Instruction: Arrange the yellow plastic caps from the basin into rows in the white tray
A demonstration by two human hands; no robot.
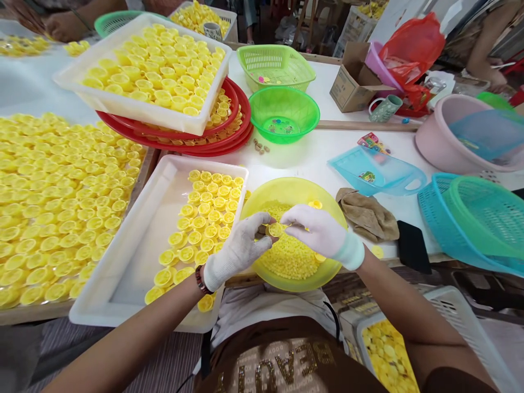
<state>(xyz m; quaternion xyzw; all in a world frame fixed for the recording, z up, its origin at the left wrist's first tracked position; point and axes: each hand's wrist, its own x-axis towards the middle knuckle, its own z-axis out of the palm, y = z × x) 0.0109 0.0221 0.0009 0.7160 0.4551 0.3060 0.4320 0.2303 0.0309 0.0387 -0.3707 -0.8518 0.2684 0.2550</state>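
My left hand (241, 245), in a white knit glove, grips a small round yellow plastic cup (275, 230) between thumb and fingers. Close against the cup's other side, my gloved right hand (315, 226) has its fingertips pinched together; what lies in them is too small to make out. Both hands are above a yellow bowl (295, 188) filled with small yellow pellets (290, 262). Two more yellow cups, one of them (315, 204) at the bowl's far side, sit among the pellets. Left of the bowl, a white tray (123, 262) carries rows of similar cups.
Many yellow cups (53, 218) cover the table at left. Another white tray (77, 90) of cups rests on stacked red trays (245, 120). Beyond the bowl stand a green basin (303, 103) and a blue scoop (360, 166). A brown cloth (364, 215) and phone (413, 245) lie at right.
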